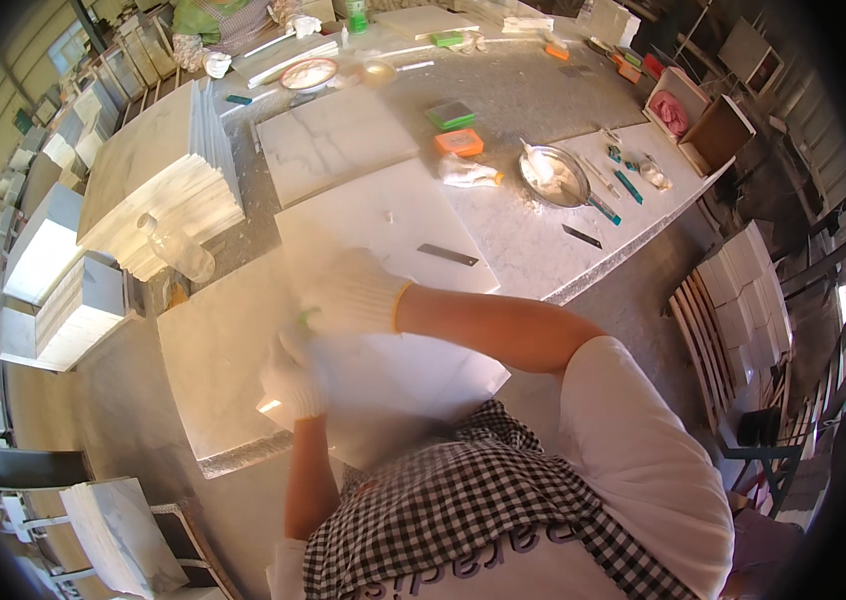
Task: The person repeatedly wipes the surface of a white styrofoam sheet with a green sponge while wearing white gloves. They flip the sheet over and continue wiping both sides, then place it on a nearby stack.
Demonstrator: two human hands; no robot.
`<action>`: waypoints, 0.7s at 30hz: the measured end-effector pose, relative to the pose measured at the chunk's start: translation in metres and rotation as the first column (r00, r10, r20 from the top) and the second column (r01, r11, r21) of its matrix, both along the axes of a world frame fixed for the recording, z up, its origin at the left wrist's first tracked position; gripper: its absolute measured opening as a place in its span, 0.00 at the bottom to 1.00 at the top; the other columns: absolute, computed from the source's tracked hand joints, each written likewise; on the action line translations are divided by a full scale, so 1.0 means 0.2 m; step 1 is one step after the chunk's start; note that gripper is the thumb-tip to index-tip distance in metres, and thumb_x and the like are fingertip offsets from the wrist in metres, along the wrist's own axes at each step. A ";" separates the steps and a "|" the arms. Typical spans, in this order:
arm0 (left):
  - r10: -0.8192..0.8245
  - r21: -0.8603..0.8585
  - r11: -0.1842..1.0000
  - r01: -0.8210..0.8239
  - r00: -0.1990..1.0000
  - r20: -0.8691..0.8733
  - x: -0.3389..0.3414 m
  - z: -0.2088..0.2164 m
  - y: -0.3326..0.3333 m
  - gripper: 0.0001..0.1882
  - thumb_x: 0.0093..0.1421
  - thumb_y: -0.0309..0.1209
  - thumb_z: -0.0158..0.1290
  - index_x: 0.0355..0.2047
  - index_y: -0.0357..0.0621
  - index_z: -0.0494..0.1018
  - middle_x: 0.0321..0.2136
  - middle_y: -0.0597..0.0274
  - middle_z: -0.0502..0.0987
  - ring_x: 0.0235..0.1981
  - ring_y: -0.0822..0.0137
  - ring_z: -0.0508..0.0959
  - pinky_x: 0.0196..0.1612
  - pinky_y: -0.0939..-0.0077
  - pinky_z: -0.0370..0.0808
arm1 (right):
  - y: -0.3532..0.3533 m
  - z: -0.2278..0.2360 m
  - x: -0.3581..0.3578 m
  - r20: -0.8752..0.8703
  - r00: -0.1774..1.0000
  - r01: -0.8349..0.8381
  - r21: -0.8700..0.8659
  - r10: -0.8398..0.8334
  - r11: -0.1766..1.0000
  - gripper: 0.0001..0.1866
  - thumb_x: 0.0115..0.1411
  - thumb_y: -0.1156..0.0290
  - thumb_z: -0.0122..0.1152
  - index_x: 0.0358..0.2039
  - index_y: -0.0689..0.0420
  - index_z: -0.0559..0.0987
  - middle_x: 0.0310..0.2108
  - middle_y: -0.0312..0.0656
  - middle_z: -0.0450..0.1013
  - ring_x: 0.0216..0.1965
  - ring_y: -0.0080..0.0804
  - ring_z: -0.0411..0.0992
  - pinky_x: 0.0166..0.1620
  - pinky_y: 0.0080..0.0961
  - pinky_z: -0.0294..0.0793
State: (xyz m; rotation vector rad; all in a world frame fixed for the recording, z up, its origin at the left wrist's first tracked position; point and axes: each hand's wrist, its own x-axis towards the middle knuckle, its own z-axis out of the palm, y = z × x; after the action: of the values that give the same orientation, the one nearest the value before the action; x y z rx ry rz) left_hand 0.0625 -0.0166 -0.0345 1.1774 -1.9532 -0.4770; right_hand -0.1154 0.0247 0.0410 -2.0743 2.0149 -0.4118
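Both my hands wear white knit gloves. My left hand (293, 378) is closed at the left side of a tilted white marble tile (408, 365), close in front of my checked apron. Across the tile's far side reaches my right hand (358, 290), smeared by motion, so its fingers are unclear. A small green thing (309, 317) shows between the hands; its kind is hidden by blur. Beneath them lie pale marble slabs (213, 350). A dark flat blade (448, 254) rests on the slab just beyond my right forearm.
A bowl of white paste (565, 182) stands right of centre, near an orange block (459, 141), a green block (451, 115) and a crumpled glove (470, 172). Stacked slabs (158, 180) and a clear bottle (179, 248) are at left. Across the table is another person's gloved hand (217, 65).
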 end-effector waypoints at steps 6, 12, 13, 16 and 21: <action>0.046 0.016 0.999 -0.046 0.998 0.037 0.00 -0.04 -0.01 0.20 0.71 0.40 0.44 0.30 0.39 0.79 0.19 0.43 0.76 0.19 0.44 0.76 0.23 0.52 0.70 | 0.08 0.10 -0.48 -0.294 0.931 0.227 -0.005 -0.219 0.974 0.16 0.55 0.56 0.57 0.28 0.55 0.85 0.30 0.51 0.80 0.34 0.49 0.78 0.42 0.52 0.72; 0.038 -0.004 0.999 -0.038 0.998 0.049 -0.01 -0.02 0.00 0.21 0.71 0.40 0.44 0.30 0.39 0.79 0.19 0.44 0.76 0.19 0.44 0.76 0.24 0.53 0.71 | 0.03 -0.09 -0.17 -0.217 0.971 0.013 -0.357 -0.097 0.934 0.13 0.55 0.61 0.57 0.24 0.55 0.85 0.24 0.46 0.78 0.32 0.51 0.78 0.34 0.62 0.70; 0.014 0.003 1.000 -0.014 0.999 0.050 0.00 -0.01 0.00 0.20 0.71 0.40 0.44 0.31 0.40 0.79 0.20 0.43 0.76 0.20 0.44 0.77 0.24 0.53 0.71 | 0.00 -0.13 -0.08 -0.099 0.995 -0.017 -0.304 -0.014 0.952 0.13 0.55 0.61 0.57 0.25 0.54 0.85 0.24 0.45 0.78 0.32 0.51 0.78 0.34 0.61 0.69; -0.013 0.034 0.999 0.011 0.999 0.050 0.01 0.01 0.00 0.19 0.70 0.40 0.45 0.33 0.40 0.79 0.22 0.43 0.78 0.23 0.43 0.79 0.27 0.51 0.73 | -0.01 -0.19 0.06 -0.194 0.977 -0.157 -0.382 0.087 0.911 0.13 0.55 0.61 0.57 0.27 0.53 0.85 0.24 0.44 0.78 0.32 0.51 0.78 0.33 0.59 0.69; 0.050 0.095 0.994 -0.059 0.994 0.093 0.01 0.00 0.02 0.18 0.70 0.40 0.44 0.35 0.40 0.79 0.25 0.41 0.79 0.27 0.42 0.81 0.29 0.49 0.74 | 0.07 0.06 -0.42 -0.371 0.907 0.268 0.140 -0.200 0.953 0.16 0.61 0.55 0.54 0.36 0.49 0.86 0.41 0.53 0.79 0.43 0.49 0.77 0.49 0.49 0.71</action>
State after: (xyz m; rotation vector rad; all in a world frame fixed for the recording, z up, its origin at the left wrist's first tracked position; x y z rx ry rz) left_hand 0.0645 -0.0131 -0.0338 1.3319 -1.9883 -0.5034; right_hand -0.1990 0.0393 0.0530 -1.9008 2.4122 0.1284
